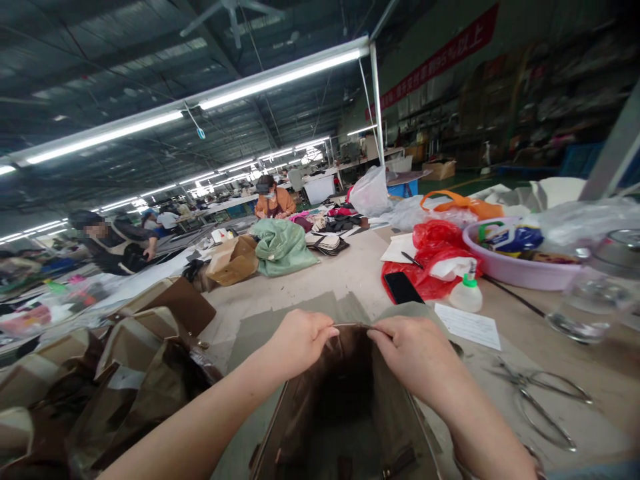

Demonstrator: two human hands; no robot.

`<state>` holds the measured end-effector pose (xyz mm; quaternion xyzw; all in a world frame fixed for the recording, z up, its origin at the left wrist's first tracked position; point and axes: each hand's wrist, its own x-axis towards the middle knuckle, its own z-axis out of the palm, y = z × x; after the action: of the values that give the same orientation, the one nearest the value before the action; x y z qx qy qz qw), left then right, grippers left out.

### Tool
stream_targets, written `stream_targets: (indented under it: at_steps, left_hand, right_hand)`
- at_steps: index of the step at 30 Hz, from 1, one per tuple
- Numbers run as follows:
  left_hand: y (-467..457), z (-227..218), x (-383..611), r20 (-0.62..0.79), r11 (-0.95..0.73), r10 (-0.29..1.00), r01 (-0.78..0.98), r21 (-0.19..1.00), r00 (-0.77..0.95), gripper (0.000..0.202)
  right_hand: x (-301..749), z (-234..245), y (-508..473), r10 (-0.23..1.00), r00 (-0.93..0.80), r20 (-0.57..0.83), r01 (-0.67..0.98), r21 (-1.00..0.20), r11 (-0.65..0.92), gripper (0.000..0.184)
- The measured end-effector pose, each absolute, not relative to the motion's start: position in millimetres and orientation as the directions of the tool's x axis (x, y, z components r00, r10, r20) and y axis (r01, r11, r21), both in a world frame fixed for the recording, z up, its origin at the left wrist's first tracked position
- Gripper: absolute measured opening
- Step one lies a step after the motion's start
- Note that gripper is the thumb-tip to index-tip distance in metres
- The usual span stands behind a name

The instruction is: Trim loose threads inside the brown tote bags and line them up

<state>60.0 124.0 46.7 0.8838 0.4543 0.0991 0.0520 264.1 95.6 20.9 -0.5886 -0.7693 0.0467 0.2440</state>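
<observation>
Long strip lights run over a crowded workshop hall, and the pale worktable [320,280] stretches away beneath them. At its near edge stands a brown bag [345,413], mouth up and dark inside, with a pile of similar bags [125,380] to its left. The left hand [300,343] and right hand [415,360] each pinch the far rim of the mouth, thumbs close together at its middle. Doing this well, I judge, calls for an even pull from both pinches, so the rim lies flat and straight (a lopsided tug would twist the opening). Scissors [545,400] lie to the right, clear of the hands. A paper slip [467,325] and a small white bottle [466,295] sit beyond.
</observation>
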Motion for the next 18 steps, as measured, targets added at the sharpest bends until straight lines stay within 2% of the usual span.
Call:
stream_targets:
  at_steps: [3, 5, 7, 9, 11, 13, 15, 18]
  left_hand:
    - [126, 49, 54, 0.071, -0.562, 0.813, 0.749, 0.351, 0.578, 0.033]
    - [126, 51, 47, 0.033, -0.509, 0.822, 0.709, 0.488, 0.568, 0.042]
    - [123, 52, 38, -0.005, -0.427, 0.854, 0.705, 0.566, 0.521, 0.054]
    - [118, 53, 31, -0.054, -0.372, 0.878, 0.749, 0.549, 0.476, 0.064]
    - [112, 53, 26, -0.090, -0.362, 0.890, 0.813, 0.456, 0.447, 0.073]
    - [106, 53, 24, -0.129, -0.351, 0.902, 0.873, 0.339, 0.413, 0.067]
    - [102, 54, 23, -0.165, -0.311, 0.918, 0.913, 0.263, 0.360, 0.057]
    - [97, 58, 18, -0.205, -0.260, 0.927, 0.933, 0.248, 0.313, 0.056]
  right_hand:
    - [264, 25, 93, 0.939, -0.207, 0.274, 0.882, -0.363, 0.301, 0.038]
    - [263, 29, 90, 0.936, -0.255, 0.243, 0.863, -0.380, 0.334, 0.038]
    - [261, 34, 89, 0.925, -0.294, 0.239, 0.853, -0.370, 0.367, 0.038]
    - [257, 40, 89, 0.920, -0.315, 0.233, 0.874, -0.306, 0.377, 0.038]
    - [251, 46, 91, 0.930, -0.312, 0.193, 0.920, -0.183, 0.347, 0.033]
    - [243, 51, 94, 0.941, -0.310, 0.138, 0.946, -0.056, 0.320, 0.035]
    - [235, 55, 96, 0.944, -0.314, 0.098, 0.949, 0.018, 0.314, 0.035]
    - [227, 58, 98, 0.948, -0.308, 0.082, 0.951, 0.049, 0.305, 0.034]
